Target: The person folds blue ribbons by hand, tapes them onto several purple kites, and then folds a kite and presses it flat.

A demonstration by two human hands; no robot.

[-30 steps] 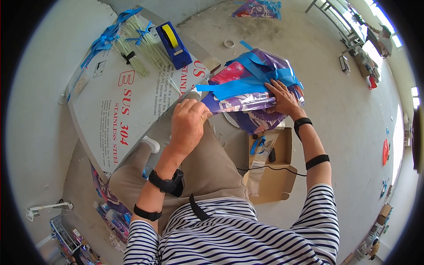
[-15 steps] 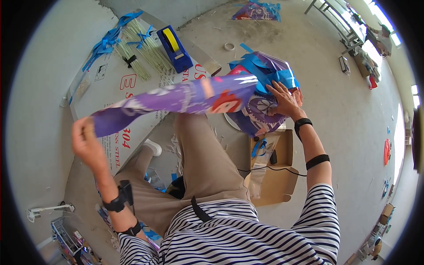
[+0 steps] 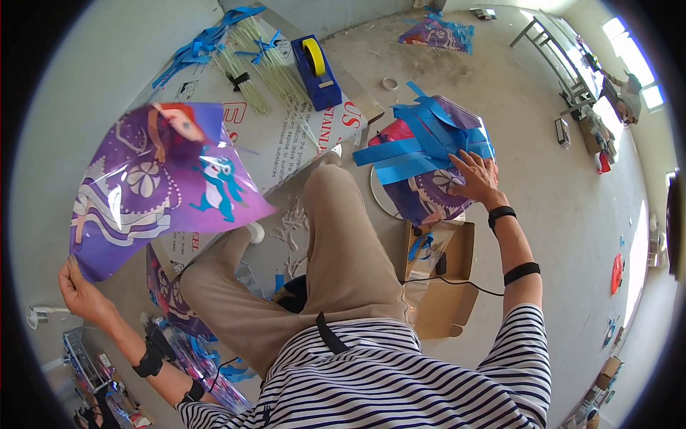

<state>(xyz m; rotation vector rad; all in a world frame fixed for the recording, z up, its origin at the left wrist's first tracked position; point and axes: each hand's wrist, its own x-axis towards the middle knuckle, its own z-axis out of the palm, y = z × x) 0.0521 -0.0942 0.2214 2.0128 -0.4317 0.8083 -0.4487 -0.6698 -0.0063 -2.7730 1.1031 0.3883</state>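
Note:
At the left my left hand (image 3: 87, 289) pinches one corner of a purple printed plastic kite sheet (image 3: 171, 171), glossy and spread out in the air over the board. The sheet shows a red-haired figure in a skirt and a small blue animal. On the right my right hand (image 3: 477, 179) lies with fingers apart on a stack of similar kite sheets (image 3: 421, 199). Blue ribbon strips (image 3: 418, 132) lie across that stack. A round pale rim shows under the stack's left side.
A board (image 3: 286, 143) at the far left carries bundled thin sticks (image 3: 246, 68), blue ribbons (image 3: 207, 39) and a blue tape dispenser (image 3: 316, 75) with yellow tape. An open cardboard box (image 3: 446, 307) lies below the stack. Another person (image 3: 623, 96) is at a far-right table.
The kite sheet in my left hand has come off the stack side and swung left, opening out flat. My right hand stays on the stack, where blue ribbons now lie more exposed.

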